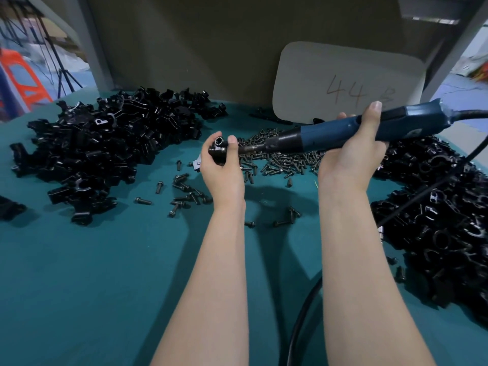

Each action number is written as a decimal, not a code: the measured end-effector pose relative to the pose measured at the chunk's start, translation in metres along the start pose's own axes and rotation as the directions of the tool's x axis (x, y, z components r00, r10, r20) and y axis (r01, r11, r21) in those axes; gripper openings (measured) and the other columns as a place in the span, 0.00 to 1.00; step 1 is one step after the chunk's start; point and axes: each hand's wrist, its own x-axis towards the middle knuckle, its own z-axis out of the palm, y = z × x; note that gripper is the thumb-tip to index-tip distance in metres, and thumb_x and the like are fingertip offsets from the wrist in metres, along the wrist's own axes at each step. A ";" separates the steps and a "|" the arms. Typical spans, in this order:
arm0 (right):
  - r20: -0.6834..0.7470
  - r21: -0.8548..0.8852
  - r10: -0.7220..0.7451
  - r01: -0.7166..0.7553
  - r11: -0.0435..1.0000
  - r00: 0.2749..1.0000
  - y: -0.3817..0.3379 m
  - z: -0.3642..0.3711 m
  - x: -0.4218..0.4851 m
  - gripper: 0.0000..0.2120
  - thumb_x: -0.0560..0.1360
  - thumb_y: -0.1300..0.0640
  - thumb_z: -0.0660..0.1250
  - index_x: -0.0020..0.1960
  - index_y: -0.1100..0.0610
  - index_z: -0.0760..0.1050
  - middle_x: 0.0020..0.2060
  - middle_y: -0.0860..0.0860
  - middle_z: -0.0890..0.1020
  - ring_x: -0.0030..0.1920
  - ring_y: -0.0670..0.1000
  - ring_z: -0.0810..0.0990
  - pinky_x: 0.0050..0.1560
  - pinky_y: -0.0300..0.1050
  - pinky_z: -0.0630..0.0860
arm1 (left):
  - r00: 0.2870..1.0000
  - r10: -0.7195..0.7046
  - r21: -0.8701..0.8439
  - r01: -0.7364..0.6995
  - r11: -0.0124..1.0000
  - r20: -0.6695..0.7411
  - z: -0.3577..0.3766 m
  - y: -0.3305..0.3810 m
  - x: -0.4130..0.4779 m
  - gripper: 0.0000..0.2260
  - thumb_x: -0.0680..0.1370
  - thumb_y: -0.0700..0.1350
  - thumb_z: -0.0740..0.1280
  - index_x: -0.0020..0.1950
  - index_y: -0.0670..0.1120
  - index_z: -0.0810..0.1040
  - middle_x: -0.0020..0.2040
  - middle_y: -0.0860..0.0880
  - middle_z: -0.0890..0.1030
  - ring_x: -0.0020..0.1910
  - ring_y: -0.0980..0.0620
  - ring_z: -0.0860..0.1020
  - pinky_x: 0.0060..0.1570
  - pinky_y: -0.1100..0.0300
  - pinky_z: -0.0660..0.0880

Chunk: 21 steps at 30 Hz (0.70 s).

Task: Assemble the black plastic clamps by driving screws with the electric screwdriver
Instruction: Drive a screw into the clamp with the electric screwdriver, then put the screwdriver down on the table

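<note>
Above the teal cloth table [105, 286], far middle, the right hand [353, 154] grips the blue corded electric screwdriver [330, 136], its bit at the small black plastic clamp [217, 150] pinched in the left hand [221, 170]; unsupported, the clamp may twist or the bit slip

Left hand [221, 169] and right hand [351, 154] raised, both curled, seemingly gripping.
</note>
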 end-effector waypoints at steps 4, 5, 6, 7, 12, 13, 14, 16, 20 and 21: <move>-0.082 0.051 0.070 -0.066 0.997 0.994 0.003 -0.002 0.002 0.14 0.78 0.51 0.65 0.58 0.57 0.66 0.49 0.49 0.77 0.44 0.48 0.81 0.42 0.39 0.79 | 0.999 0.045 -0.011 -0.045 0.999 -0.016 0.000 0.003 -0.001 0.06 0.79 0.50 0.67 0.52 0.61 0.73 0.61 0.44 0.79 0.56 0.48 0.78 0.59 0.58 0.74; -0.105 0.070 0.080 -0.073 0.995 0.991 0.003 -0.002 0.003 0.15 0.78 0.50 0.66 0.57 0.58 0.66 0.48 0.49 0.77 0.43 0.47 0.81 0.37 0.37 0.78 | 0.999 0.047 -0.030 -0.047 0.998 -0.009 -0.001 0.004 -0.001 0.06 0.79 0.50 0.67 0.52 0.60 0.74 0.61 0.43 0.79 0.58 0.48 0.78 0.59 0.59 0.74; -0.123 0.076 0.084 -0.075 0.994 0.989 0.002 -0.003 0.004 0.16 0.78 0.50 0.67 0.57 0.58 0.65 0.47 0.49 0.77 0.42 0.47 0.80 0.34 0.35 0.77 | 0.999 0.041 -0.057 -0.041 0.998 0.001 -0.001 0.004 -0.001 0.06 0.79 0.49 0.67 0.53 0.60 0.74 0.62 0.43 0.78 0.59 0.48 0.77 0.60 0.58 0.74; -0.132 0.074 0.085 -0.075 0.994 0.988 0.002 -0.003 0.005 0.17 0.77 0.49 0.67 0.57 0.58 0.66 0.47 0.48 0.77 0.42 0.47 0.81 0.33 0.34 0.76 | 1.000 0.029 -0.085 -0.028 0.996 0.011 0.000 0.004 0.000 0.06 0.79 0.49 0.67 0.53 0.58 0.74 0.62 0.42 0.78 0.59 0.49 0.78 0.61 0.57 0.74; -0.131 0.061 0.076 -0.069 0.996 0.988 -0.002 -0.005 0.009 0.18 0.77 0.49 0.67 0.58 0.58 0.66 0.47 0.48 0.76 0.41 0.45 0.80 0.31 0.33 0.76 | 0.999 -0.029 -0.259 0.038 0.965 0.041 -0.001 0.002 0.006 0.10 0.80 0.45 0.66 0.60 0.48 0.73 0.43 0.53 0.82 0.50 0.54 0.79 0.56 0.61 0.76; -0.135 0.049 0.069 -0.063 0.997 0.988 -0.003 -0.006 0.010 0.18 0.77 0.49 0.67 0.59 0.59 0.66 0.47 0.48 0.76 0.41 0.45 0.80 0.31 0.33 0.76 | 0.998 -0.040 -0.288 0.050 0.956 0.041 -0.001 0.002 0.007 0.10 0.80 0.44 0.66 0.61 0.47 0.73 0.42 0.53 0.81 0.50 0.54 0.79 0.57 0.62 0.76; -0.141 0.032 0.062 -0.058 0.998 0.988 -0.003 -0.007 0.011 0.19 0.77 0.49 0.67 0.60 0.59 0.65 0.47 0.48 0.76 0.41 0.45 0.80 0.31 0.33 0.76 | 0.998 -0.056 -0.311 0.064 0.948 0.037 -0.002 0.003 0.008 0.10 0.80 0.44 0.66 0.61 0.46 0.72 0.43 0.52 0.80 0.51 0.54 0.79 0.58 0.61 0.76; -0.148 -0.028 0.070 -0.075 0.997 0.987 -0.006 -0.011 0.016 0.22 0.77 0.47 0.67 0.63 0.60 0.65 0.48 0.48 0.75 0.43 0.46 0.80 0.32 0.33 0.76 | 0.994 -0.102 -0.365 0.105 0.925 0.029 -0.005 0.005 0.009 0.09 0.80 0.43 0.65 0.59 0.45 0.72 0.44 0.50 0.79 0.50 0.54 0.79 0.58 0.61 0.76; -0.126 -0.366 0.247 -0.277 0.889 0.961 -0.004 -0.022 0.029 0.37 0.73 0.48 0.72 0.72 0.62 0.59 0.61 0.55 0.74 0.57 0.54 0.78 0.56 0.51 0.78 | 0.984 -0.173 -0.467 0.169 0.868 0.034 -0.008 0.012 0.013 0.09 0.80 0.39 0.65 0.59 0.43 0.71 0.41 0.49 0.79 0.46 0.53 0.79 0.57 0.62 0.76; -0.126 -0.452 0.306 -0.329 0.829 0.944 -0.001 -0.025 0.030 0.38 0.71 0.52 0.74 0.72 0.62 0.58 0.64 0.58 0.74 0.59 0.56 0.77 0.60 0.55 0.76 | 0.984 -0.172 -0.464 0.170 0.869 0.038 -0.009 0.013 0.014 0.09 0.80 0.38 0.65 0.59 0.44 0.71 0.41 0.50 0.79 0.46 0.53 0.79 0.57 0.63 0.76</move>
